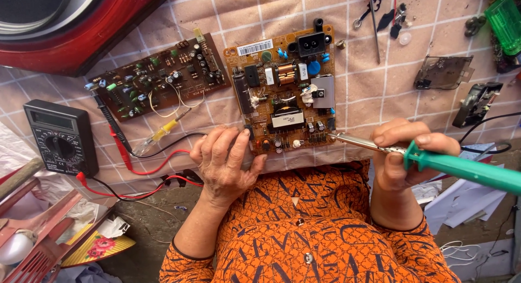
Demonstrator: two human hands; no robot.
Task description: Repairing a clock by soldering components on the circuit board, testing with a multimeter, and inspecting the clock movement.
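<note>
An orange-brown circuit board (285, 87) with coils, capacitors and a black socket lies on the checked cloth (380, 71). My left hand (222, 163) rests flat at the board's lower left corner, fingers spread, touching its edge. My right hand (404, 152) grips a soldering iron (461, 169) with a green handle. The iron's metal tip (334, 135) points left and sits at the board's lower right edge. My orange patterned sleeves fill the bottom of the view.
A second dark green board (157, 79) lies to the left. A black multimeter (59, 136) with red and black leads sits at far left. A red round appliance (65, 22) is at top left. Screwdriver (374, 22), small parts and plastic pieces lie at top right.
</note>
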